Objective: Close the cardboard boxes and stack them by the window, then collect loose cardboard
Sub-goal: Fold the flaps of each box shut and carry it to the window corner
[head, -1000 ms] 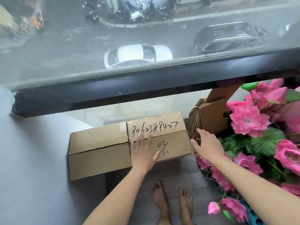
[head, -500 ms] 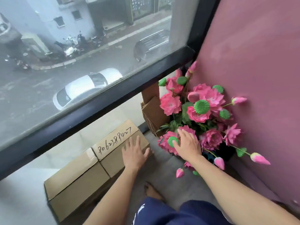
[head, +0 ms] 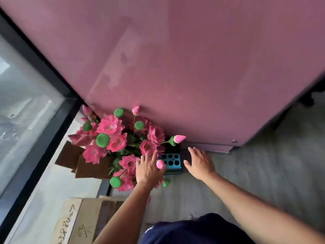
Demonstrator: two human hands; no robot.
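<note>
A shut cardboard box (head: 77,219) with handwritten numbers lies on the floor by the window at the lower left. Loose brown cardboard pieces (head: 91,167) stand behind and under the pink artificial flowers (head: 114,136). My left hand (head: 147,169) is open, its fingers spread over the flowers' right side, holding nothing. My right hand (head: 200,162) is open too, hovering over the floor just right of a blue holder with round holes (head: 171,162). Neither hand touches any cardboard.
A pink wall (head: 193,67) rises right behind the flowers. The window with its black frame (head: 35,62) runs along the left. Grey floor (head: 255,173) spreads to the right. My dark blue clothing (head: 193,231) fills the bottom edge.
My view swung right, from the box by the window to the flowers and wall. My left hand left the box and moved over the flowers; my right hand moved right, past the blue holder.
</note>
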